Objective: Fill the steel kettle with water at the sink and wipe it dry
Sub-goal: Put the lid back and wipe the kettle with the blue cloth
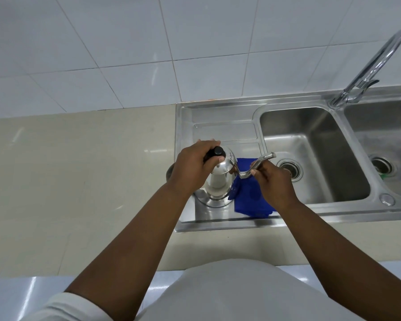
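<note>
The steel kettle point(218, 181) stands upright on the sink's drainboard point(225, 132), its thin curved spout point(260, 161) pointing right toward the left basin point(315, 156). My left hand point(193, 169) grips the black handle at the kettle's top, next to the black lid knob point(218, 151). My right hand point(273, 181) pinches the spout near its bend. A blue cloth point(250, 198) lies on the drainboard under the spout and my right hand. The faucet point(370, 68) arches at the back right, away from the kettle; no water runs.
A second basin point(384, 140) sits at the far right with a drain point(382, 165). The left basin's drain point(289, 169) is just past my right hand. Beige countertop point(79, 170) stretches left; white wall tiles point(125, 42) rise behind.
</note>
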Available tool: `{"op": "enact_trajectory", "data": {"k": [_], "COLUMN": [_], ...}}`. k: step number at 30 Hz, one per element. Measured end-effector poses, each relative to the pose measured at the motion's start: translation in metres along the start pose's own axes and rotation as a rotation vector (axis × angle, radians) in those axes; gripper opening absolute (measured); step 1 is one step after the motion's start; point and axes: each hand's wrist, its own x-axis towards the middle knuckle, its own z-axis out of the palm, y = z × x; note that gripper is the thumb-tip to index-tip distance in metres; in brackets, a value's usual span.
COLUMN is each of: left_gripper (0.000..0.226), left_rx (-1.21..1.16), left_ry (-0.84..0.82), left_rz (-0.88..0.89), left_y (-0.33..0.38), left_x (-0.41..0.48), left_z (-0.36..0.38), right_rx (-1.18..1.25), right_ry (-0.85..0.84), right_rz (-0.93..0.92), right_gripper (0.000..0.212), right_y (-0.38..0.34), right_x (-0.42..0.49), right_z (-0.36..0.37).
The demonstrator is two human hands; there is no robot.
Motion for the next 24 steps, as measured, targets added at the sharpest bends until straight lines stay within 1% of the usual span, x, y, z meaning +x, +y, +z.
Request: {"op": "enact_trajectory", "data": {"k": [6,9,13,18,22,24], "left_gripper": [0.039,0.037,0.033,0.039,0.035,0.035], "left_rx": [-0.029,0.021,0.081,0.054,-0.067,-0.103], "left_ry": [-0.017,-0.042,-0.142,-0.278,-0.376,-0.390], "left_rz": [0.016,0.067,0.169,0.232,0.195,0.161], "left_y": [-0.008,-0.011,-0.016,-0.020,-0.023,-0.025], "left_x": [0.001,0.003,0.013,0.028,0.033,0.032], "left_z": [0.002,0.000,-0.005,-0.009,-0.011,-0.010], "right_rx": [0.008,0.008,0.008,0.001,-0.007,0.016], "right_ry": [0.001,-0.003,-0.013,-0.032,-0.046,-0.064], "right_rz": [-0.010,-0.016,-0.026,-0.028,-0.029,-0.037], "right_gripper": [0.017,0.017,0.018,0.016,0.014,0.014], "right_y": [0.002,0.004,0.007,0.004,-0.001,-0.006], "right_x": [0.000,0.000,0.001,0.008,0.022,0.031], "right_z": [0.001,0.001,0.000,-0.001,-0.001,-0.001]}}
